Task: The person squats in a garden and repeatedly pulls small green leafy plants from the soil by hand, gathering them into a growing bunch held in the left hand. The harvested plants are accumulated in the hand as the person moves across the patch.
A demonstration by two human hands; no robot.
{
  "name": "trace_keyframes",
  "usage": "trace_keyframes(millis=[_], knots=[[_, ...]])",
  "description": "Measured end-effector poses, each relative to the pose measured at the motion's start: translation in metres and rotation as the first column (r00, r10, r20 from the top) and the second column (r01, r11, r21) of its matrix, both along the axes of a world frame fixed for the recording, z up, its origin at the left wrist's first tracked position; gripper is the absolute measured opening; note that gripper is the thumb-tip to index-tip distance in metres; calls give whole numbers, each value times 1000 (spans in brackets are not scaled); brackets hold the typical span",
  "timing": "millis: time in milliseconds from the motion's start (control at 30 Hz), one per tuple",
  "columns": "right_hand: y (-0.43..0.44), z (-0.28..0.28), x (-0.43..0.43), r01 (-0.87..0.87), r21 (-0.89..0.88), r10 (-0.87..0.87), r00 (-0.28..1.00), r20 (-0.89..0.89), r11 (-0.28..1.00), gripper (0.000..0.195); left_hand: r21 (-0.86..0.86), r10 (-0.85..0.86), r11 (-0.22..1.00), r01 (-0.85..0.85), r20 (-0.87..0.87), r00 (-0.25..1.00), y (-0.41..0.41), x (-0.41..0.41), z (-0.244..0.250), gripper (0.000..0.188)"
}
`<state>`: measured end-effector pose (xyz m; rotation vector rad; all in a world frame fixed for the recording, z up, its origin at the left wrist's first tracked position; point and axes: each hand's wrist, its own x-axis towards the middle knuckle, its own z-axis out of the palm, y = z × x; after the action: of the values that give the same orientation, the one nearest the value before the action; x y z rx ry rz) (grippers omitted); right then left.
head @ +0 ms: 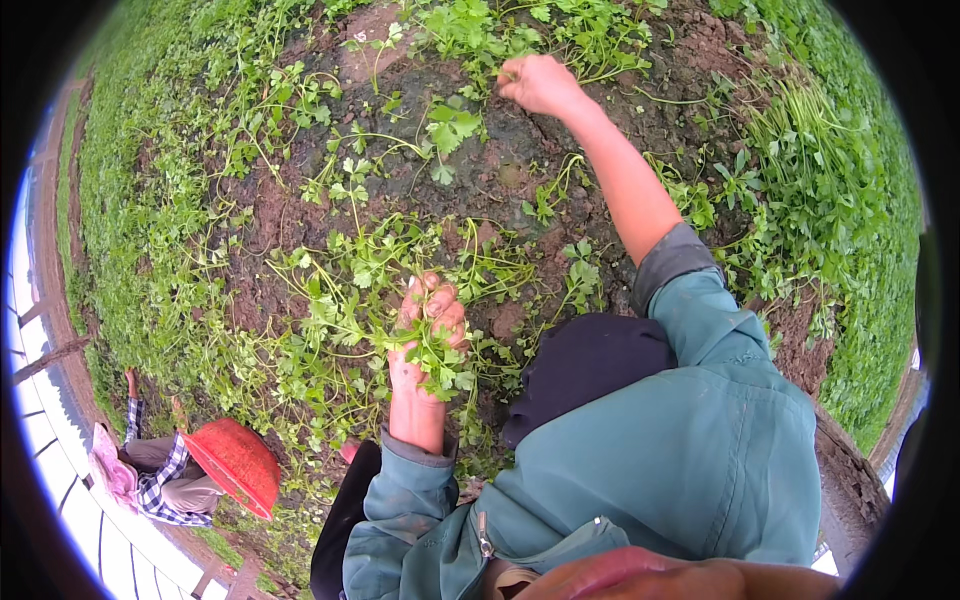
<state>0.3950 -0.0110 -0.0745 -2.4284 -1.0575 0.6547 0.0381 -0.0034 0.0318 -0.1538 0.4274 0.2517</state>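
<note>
My left hand [433, 319] is closed around a small bunch of celery-like greens [442, 367], low in front of my body. Leaves stick out on both sides of the fist. Farther forward, my right hand [544, 84] reaches down to a clump of the same leafy plants [480, 34] rooted in the dark soil. Its fingers are curled in close to the stems, and their tips are partly hidden, so what lies between them is unclear. Loose, flattened stems [495, 277] lie on the ground just beyond my left hand.
A pile of pulled greens [814, 150] lies on the right, beside a dense green bed [877, 315]. To the lower left, another person [169, 480] in a checked shirt crouches by a red plastic basin [236, 465]. My dark-clothed knee [592, 367] is close to my right arm.
</note>
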Motion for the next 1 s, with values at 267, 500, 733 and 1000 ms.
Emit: trace_keyframes(millis=[267, 500, 733, 1000], knots=[[11, -39, -14, -152, 133, 66, 864, 499, 979, 24, 54, -12, 998, 16, -83, 997, -6, 1, 3, 17], [-25, -32, 0, 250, 460, -143, 956, -255, 852, 24, 8, 7, 1000, -7, -79, 997, 0, -8, 0, 19], [35, -2, -12, 93, -29, -91, 993, 72, 995, 42, 3, 1, 1000, -1, -39, 999, -1, -8, -4, 23], [33, -36, -2, 177, 378, -69, 957, -282, 909, 24, 5, 42, 999, -42, 16, 999, -5, -12, -6, 24]])
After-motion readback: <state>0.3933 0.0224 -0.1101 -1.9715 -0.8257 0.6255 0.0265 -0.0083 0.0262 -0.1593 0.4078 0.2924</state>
